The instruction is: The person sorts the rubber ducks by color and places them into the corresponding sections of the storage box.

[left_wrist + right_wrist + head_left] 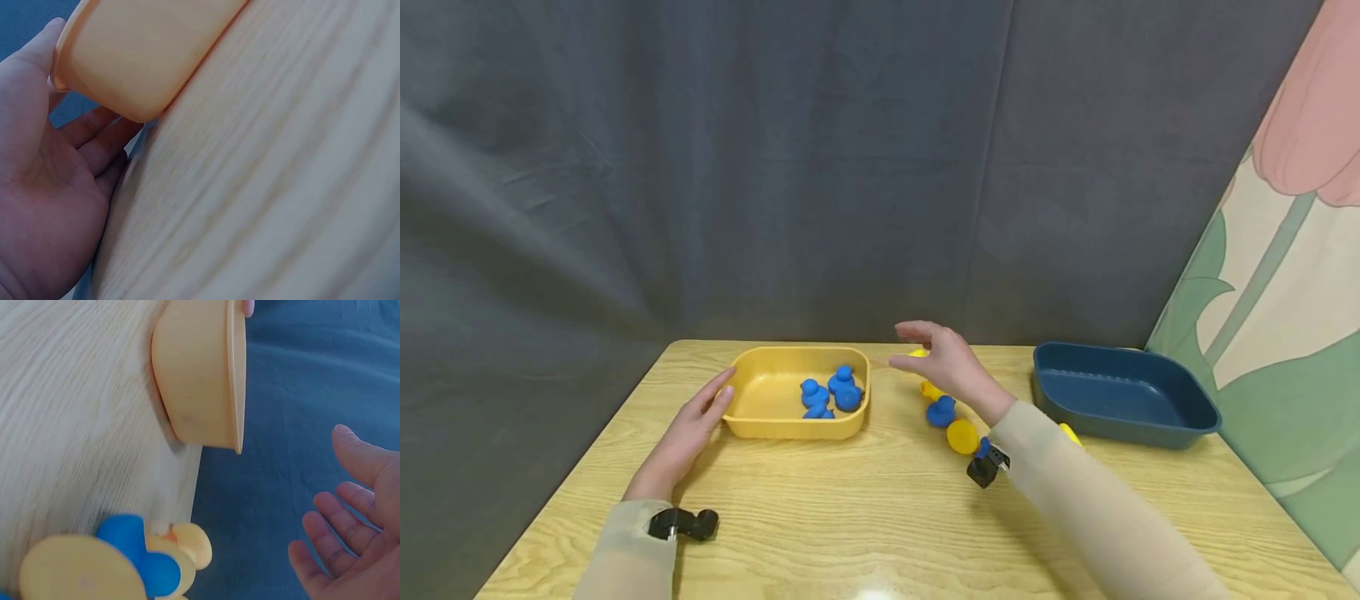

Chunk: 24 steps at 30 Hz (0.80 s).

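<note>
My left hand (688,429) rests against the left end of a yellow bin (790,429), its fingers fairly straight. In the left wrist view the thumb lies at the rim of the bin (144,56), with the other fingers along its outer wall. Several blue rubber ducks (814,393) sit inside, toward the right end. My right hand (951,362) hovers between the bin and the loose ducks, thumb and fingers spread, holding nothing. Below it on the table are a blue duck (942,412) and some yellow ducks (962,437), partly hidden by the hand and sleeve.
A dark blue bin (1123,421) with nothing inside stands at the right on the wooden table (820,517). Another yellow piece (1071,434) shows beside the right sleeve. A dark grey curtain (850,167) hangs behind the table, with a flower-patterned cloth (1285,317) on the right.
</note>
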Motion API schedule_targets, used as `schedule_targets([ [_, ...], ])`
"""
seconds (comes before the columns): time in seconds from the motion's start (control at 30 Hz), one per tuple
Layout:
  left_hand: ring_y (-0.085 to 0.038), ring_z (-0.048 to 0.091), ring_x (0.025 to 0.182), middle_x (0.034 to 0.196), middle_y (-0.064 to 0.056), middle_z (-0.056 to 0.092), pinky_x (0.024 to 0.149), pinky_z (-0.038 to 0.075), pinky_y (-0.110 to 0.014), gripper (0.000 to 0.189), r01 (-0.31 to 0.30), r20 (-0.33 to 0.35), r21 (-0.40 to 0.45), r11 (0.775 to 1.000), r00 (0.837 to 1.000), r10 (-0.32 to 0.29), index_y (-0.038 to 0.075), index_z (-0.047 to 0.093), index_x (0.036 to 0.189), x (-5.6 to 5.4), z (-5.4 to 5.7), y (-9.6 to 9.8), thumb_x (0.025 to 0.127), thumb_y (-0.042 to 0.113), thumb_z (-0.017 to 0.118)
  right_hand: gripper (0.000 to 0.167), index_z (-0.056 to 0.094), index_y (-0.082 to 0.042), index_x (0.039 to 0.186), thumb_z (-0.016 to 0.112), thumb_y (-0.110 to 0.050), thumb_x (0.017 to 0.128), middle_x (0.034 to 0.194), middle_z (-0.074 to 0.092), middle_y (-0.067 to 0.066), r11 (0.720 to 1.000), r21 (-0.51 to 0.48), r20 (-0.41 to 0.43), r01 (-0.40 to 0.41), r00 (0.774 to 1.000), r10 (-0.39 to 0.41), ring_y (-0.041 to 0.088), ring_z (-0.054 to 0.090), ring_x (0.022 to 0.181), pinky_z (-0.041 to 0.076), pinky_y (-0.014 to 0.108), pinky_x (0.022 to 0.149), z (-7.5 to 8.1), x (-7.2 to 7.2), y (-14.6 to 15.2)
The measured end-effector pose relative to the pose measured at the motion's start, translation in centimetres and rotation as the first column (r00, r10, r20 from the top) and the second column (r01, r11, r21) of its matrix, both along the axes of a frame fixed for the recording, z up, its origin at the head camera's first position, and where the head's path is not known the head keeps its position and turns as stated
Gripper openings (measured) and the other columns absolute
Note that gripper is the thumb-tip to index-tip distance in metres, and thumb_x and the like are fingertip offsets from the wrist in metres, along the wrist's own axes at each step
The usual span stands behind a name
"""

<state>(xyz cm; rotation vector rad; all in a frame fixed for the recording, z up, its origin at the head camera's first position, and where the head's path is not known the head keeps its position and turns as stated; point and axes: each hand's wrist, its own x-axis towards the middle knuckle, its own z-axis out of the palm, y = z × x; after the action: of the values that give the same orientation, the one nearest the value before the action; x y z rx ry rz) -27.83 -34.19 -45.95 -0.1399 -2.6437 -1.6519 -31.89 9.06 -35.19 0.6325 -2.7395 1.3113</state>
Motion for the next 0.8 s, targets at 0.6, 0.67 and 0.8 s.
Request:
schedule_targets([
  [0.6,-0.044,0.005,0.168,0.184,-0.014,0.014,0.132,0.009,-0.069,0.071,-0.011,0.023,-0.008,1.000,1.000,0.011,0.022,0.023,0.179,0.2,0.4,0.1,0.118,0.051,0.047,0.058,0.065,-0.004,0.151,0.083,-0.030,0.103,0.147,0.068,0.018,0.988,0.095,0.027,0.119,0.992,-0.122,0.040,0.064,0.130,0.053,0.057,0.112,-1.8,2.5,5.2],
  [0.67,-0.044,0.005,0.168,0.184,-0.014,0.014,0.132,0.009,-0.068,0.071,-0.007,0.023,-0.001,1.000,1.000,0.007,0.021,0.023,0.179,0.2,0.4,0.1,0.119,0.051,0.047,0.057,0.065,-0.002,0.150,0.083,-0.029,0.103,0.144,0.069,0.019,0.987,0.097,0.032,0.130,0.991,-0.133,0.039,0.065,0.127,0.053,0.056,0.111,-2.1,2.8,5.5],
  [0.8,-0.044,0.006,0.168,0.184,-0.014,0.014,0.133,0.010,-0.067,0.070,-0.005,0.019,0.007,1.000,1.000,0.005,0.022,0.024,0.178,0.1,0.2,0.1,0.118,0.051,0.047,0.057,0.065,-0.003,0.149,0.082,-0.033,0.104,0.137,0.072,0.019,0.981,0.109,0.057,0.157,0.985,-0.164,0.036,0.066,0.122,0.055,0.053,0.107,-2.8,3.2,6.0],
])
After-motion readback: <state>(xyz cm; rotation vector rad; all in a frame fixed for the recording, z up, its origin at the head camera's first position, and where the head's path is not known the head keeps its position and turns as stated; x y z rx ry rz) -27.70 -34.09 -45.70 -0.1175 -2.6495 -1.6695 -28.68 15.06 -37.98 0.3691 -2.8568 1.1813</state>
